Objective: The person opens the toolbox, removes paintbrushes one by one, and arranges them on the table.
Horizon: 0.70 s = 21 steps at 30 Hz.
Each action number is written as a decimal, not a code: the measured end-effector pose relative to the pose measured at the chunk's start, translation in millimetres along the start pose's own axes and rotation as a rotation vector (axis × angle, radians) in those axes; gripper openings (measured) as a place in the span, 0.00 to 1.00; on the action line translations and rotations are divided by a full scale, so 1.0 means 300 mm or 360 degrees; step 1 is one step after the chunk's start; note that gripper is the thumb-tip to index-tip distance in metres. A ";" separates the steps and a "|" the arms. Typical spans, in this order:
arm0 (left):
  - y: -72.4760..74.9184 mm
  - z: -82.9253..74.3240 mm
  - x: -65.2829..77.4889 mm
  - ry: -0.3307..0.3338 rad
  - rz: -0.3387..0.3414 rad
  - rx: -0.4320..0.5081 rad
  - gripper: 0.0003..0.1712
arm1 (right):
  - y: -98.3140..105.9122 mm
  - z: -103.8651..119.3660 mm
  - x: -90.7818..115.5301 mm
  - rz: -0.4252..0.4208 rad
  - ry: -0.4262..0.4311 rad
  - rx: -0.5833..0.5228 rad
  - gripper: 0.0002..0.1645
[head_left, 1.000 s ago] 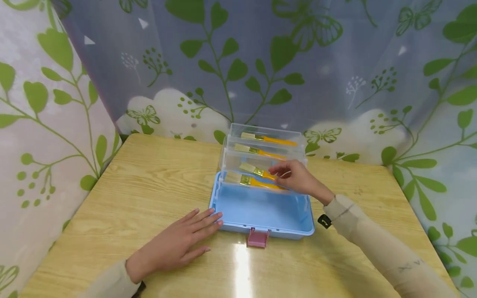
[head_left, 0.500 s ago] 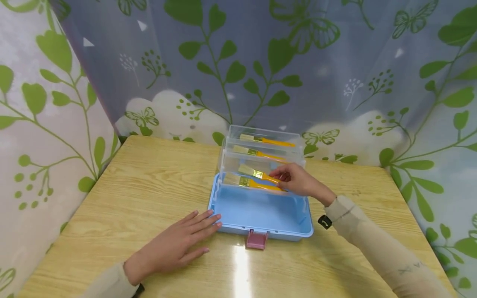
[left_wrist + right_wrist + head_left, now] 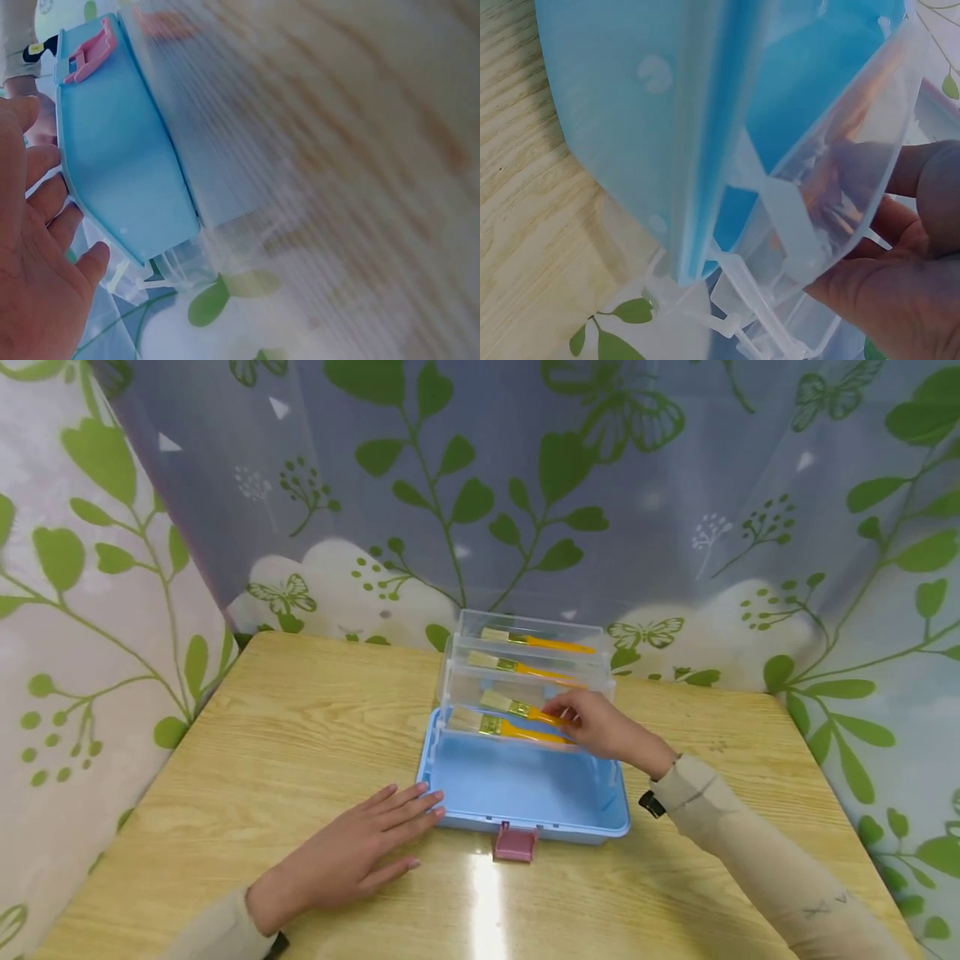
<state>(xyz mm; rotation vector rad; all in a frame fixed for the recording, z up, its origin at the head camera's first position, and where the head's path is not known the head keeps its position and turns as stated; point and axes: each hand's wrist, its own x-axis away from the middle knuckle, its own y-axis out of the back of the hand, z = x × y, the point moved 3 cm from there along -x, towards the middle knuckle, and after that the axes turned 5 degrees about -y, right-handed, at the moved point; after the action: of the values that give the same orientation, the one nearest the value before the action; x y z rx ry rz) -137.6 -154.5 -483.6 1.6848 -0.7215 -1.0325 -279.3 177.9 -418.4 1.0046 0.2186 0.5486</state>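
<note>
the right hand pinches the handle of a yellow-handled brush at the lowest of the clear trays in an open blue box. it sits just behind a wider brush; whether the 2 touch is unclear. farther back, a middle brush and a top brush lie 1 to a tray. the left hand is relaxed, fingers extended, fingertips touching the box's near left corner, left of its pink latch.
</note>
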 end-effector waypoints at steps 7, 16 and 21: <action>0.000 -0.003 0.001 0.0016 0.0010 -0.0003 0.34 | -0.002 0.011 0.003 0.0027 -0.0012 0.0017 0.22; -0.013 -0.009 0.001 0.0018 -0.0016 0.0015 0.35 | -0.003 0.002 0.031 0.0028 0.0025 -0.0099 0.22; -0.011 -0.005 0.005 0.0030 -0.0018 0.0014 0.36 | 0.003 0.006 0.041 -0.0013 0.0052 -0.0138 0.21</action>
<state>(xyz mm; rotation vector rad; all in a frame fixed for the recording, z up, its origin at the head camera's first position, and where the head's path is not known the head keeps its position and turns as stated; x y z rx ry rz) -135.7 -153.9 -486.8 1.7057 -0.7057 -1.0212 -268.4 183.5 -415.9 0.9106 0.2256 0.5628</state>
